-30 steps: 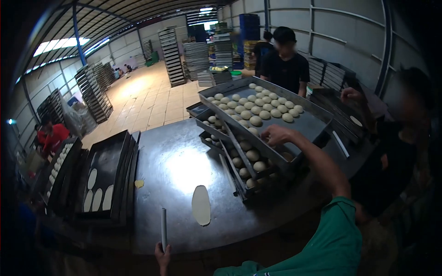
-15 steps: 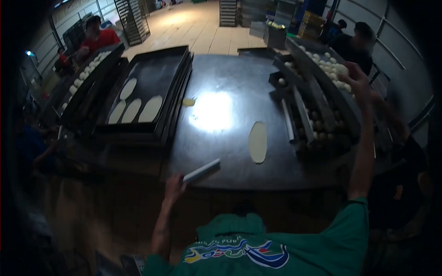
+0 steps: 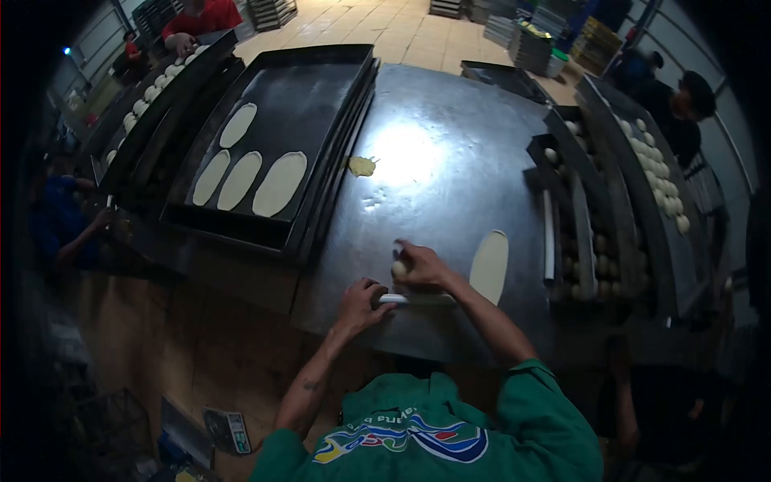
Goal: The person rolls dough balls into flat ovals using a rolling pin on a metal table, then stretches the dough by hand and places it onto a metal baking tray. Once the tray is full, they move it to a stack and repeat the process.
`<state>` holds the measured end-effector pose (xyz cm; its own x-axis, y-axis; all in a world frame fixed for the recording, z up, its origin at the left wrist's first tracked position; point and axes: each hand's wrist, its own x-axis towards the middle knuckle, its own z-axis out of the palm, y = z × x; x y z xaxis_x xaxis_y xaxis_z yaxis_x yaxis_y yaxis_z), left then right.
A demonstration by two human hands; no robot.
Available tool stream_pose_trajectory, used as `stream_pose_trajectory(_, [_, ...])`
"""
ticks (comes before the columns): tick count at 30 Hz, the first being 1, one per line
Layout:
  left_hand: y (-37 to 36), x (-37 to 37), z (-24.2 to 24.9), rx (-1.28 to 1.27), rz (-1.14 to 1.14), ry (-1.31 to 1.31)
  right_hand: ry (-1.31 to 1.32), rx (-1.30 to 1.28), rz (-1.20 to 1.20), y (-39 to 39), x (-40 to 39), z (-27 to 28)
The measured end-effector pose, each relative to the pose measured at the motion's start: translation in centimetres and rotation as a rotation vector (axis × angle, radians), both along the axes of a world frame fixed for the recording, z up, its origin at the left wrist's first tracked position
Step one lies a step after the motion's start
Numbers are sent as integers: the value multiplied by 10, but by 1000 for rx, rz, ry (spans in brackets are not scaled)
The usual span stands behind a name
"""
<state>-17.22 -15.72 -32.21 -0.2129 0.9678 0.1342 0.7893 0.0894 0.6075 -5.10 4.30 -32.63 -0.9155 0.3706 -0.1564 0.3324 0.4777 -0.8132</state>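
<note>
My left hand [image 3: 363, 305] is closed on one end of a white rolling pin [image 3: 393, 298] near the front edge of the metal table [image 3: 434, 193]. Just beyond the pin, my right hand [image 3: 423, 265] curls its fingers around a pale dough ball [image 3: 399, 269], close over the tabletop. My right forearm passes over the pin and hides part of it. To the right of that forearm lies a flat oval dough sheet [image 3: 490, 265], its lower end partly covered by the arm.
Left of the table, a stacked dark tray [image 3: 321, 88] bears several dough ovals [image 3: 279, 183]. A yellowish lump [image 3: 361, 166] sits beside it. Dough balls [image 3: 654, 170] fill a tray at right. A person in red [image 3: 201, 20] reaches to dough balls far left; another person [image 3: 679, 104] stands right.
My right hand has come from the right-hand tray to the table's front with a dough ball. My left hand and the rolling pin have moved right, and the view has shifted.
</note>
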Motion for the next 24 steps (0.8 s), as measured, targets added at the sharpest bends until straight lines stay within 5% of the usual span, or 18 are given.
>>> stream_pose_trajectory(2, [19, -3, -5, -198, 324, -567, 11, -219, -132, 20, 13, 7])
stream_pose_trajectory(3, [32, -4, -2, -178, 441, -675, 25, -56, -255, 28, 14, -5])
stream_pose_trajectory(4, [43, -3, 1, -203, 449, -682, 10, -78, -254, 31, 15, -18])
stream_pose_trajectory(6, [65, -1, 14, -340, 572, -280, -54, 125, -349, 32, 15, -20])
stream_pose_trajectory(10, [76, -6, 8, -396, 595, -177, -245, 260, -306, 21, 5, -10])
stream_pose_trajectory(12, [65, -10, 0, -343, 438, -1, -246, 323, -300, 20, 8, -1])
stream_pose_trajectory(14, [57, -27, 0, -309, 365, -44, -255, 399, -309, 25, 22, 2])
stream_pose_trajectory(17, [22, -47, -5, -168, -13, -156, -266, 186, -106, 23, 71, 6])
stream_pose_trajectory(20, [-14, -30, -13, 3, -26, -217, -107, 261, -165, -24, 101, 4])
stream_pose_trajectory(24, [-15, -14, -8, 144, 247, -252, 166, 290, -329, -32, 87, 1])
